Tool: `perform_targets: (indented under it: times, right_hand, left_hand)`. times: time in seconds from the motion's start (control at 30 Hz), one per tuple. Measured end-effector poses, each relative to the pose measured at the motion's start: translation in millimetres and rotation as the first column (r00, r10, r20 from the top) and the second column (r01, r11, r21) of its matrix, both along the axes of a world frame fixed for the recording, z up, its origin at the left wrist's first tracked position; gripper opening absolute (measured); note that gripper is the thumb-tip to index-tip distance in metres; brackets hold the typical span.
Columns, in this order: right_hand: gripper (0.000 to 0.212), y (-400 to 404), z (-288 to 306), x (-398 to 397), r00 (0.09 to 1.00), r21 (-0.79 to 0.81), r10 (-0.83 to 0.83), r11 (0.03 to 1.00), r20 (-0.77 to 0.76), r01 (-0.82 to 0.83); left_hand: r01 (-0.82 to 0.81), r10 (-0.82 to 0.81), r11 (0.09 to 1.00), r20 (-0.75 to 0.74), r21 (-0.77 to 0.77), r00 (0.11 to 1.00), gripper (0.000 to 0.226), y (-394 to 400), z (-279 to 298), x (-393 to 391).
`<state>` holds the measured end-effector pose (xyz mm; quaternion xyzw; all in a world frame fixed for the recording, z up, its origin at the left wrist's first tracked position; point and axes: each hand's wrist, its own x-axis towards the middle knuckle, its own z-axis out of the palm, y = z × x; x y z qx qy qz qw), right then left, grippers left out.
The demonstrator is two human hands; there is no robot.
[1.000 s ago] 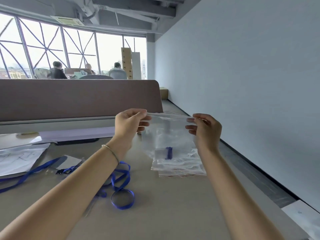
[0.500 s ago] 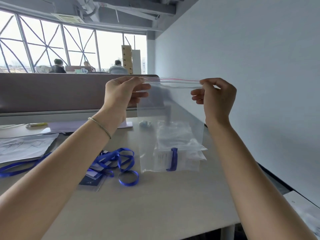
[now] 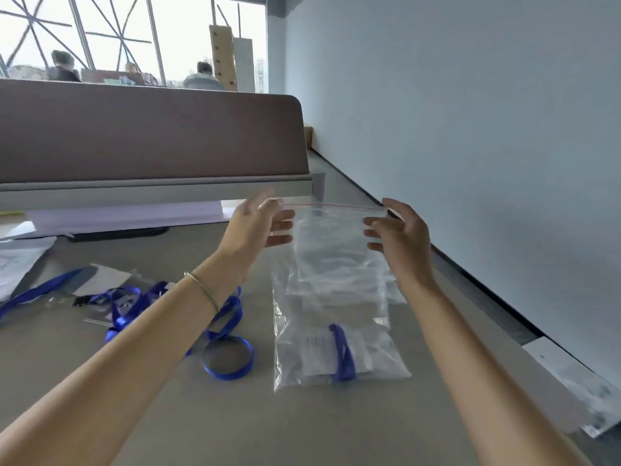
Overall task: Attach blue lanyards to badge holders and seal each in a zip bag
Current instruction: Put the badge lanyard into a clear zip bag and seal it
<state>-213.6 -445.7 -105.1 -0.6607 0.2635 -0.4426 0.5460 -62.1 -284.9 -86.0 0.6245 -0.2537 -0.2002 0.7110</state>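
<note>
Zip bag (image 3: 336, 290) hangs lengthwise above the desk (image 3: 302, 425), seal strip level between both hands: left hand (image 3: 255, 227) and right hand (image 3: 400, 233) loosely pinch its top corners, equally near; loose lanyards (image 3: 174, 311) left of bag.

Left hand (image 3: 255, 227) and right hand (image 3: 400, 233) hold zip bag (image 3: 336, 290) by its top corners

One head-worn wide-angle view looks forward and down, close over the desk (image 3: 235, 415) toward the divider (image 3: 151, 132).
</note>
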Motion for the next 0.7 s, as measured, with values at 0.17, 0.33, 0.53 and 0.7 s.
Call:
perform_targets:
  times: [0.17, 0.33, 0.53, 0.7]
  right_hand:
    - [0.017, 9.3, -41.4, -9.7, 0.943, -0.32, 0.012, 0.939, -0.331, -0.124]
    - [0.012, 36.5, -75.1, -29.0, 0.825, -0.598, -0.106, 0.74, -0.555, -0.307]
    - [0.011, 53.9, -96.1, -27.5, 0.774, -0.706, -0.172, 0.562, -0.61, -0.431]
    - [0.009, 65.3, -99.6, -34.3, 0.77, -0.709, -0.205, 0.579, -0.605, -0.403]
  left_hand:
    - [-0.199, -0.128, 0.906, 0.69, 0.373, 0.712, 0.024, 2.4, -37.1, -30.6]
    - [-0.303, -0.36, 0.782, 0.792, 0.545, 0.494, 0.013, 8.2, -74.6, -69.1]
    - [-0.382, -0.461, 0.688, 0.778, 0.617, 0.427, 0.02, 8.2, -99.3, -82.8]
    - [-0.381, -0.439, 0.708, 0.793, 0.594, 0.421, 0.02, 17.6, -110.7, -85.9]
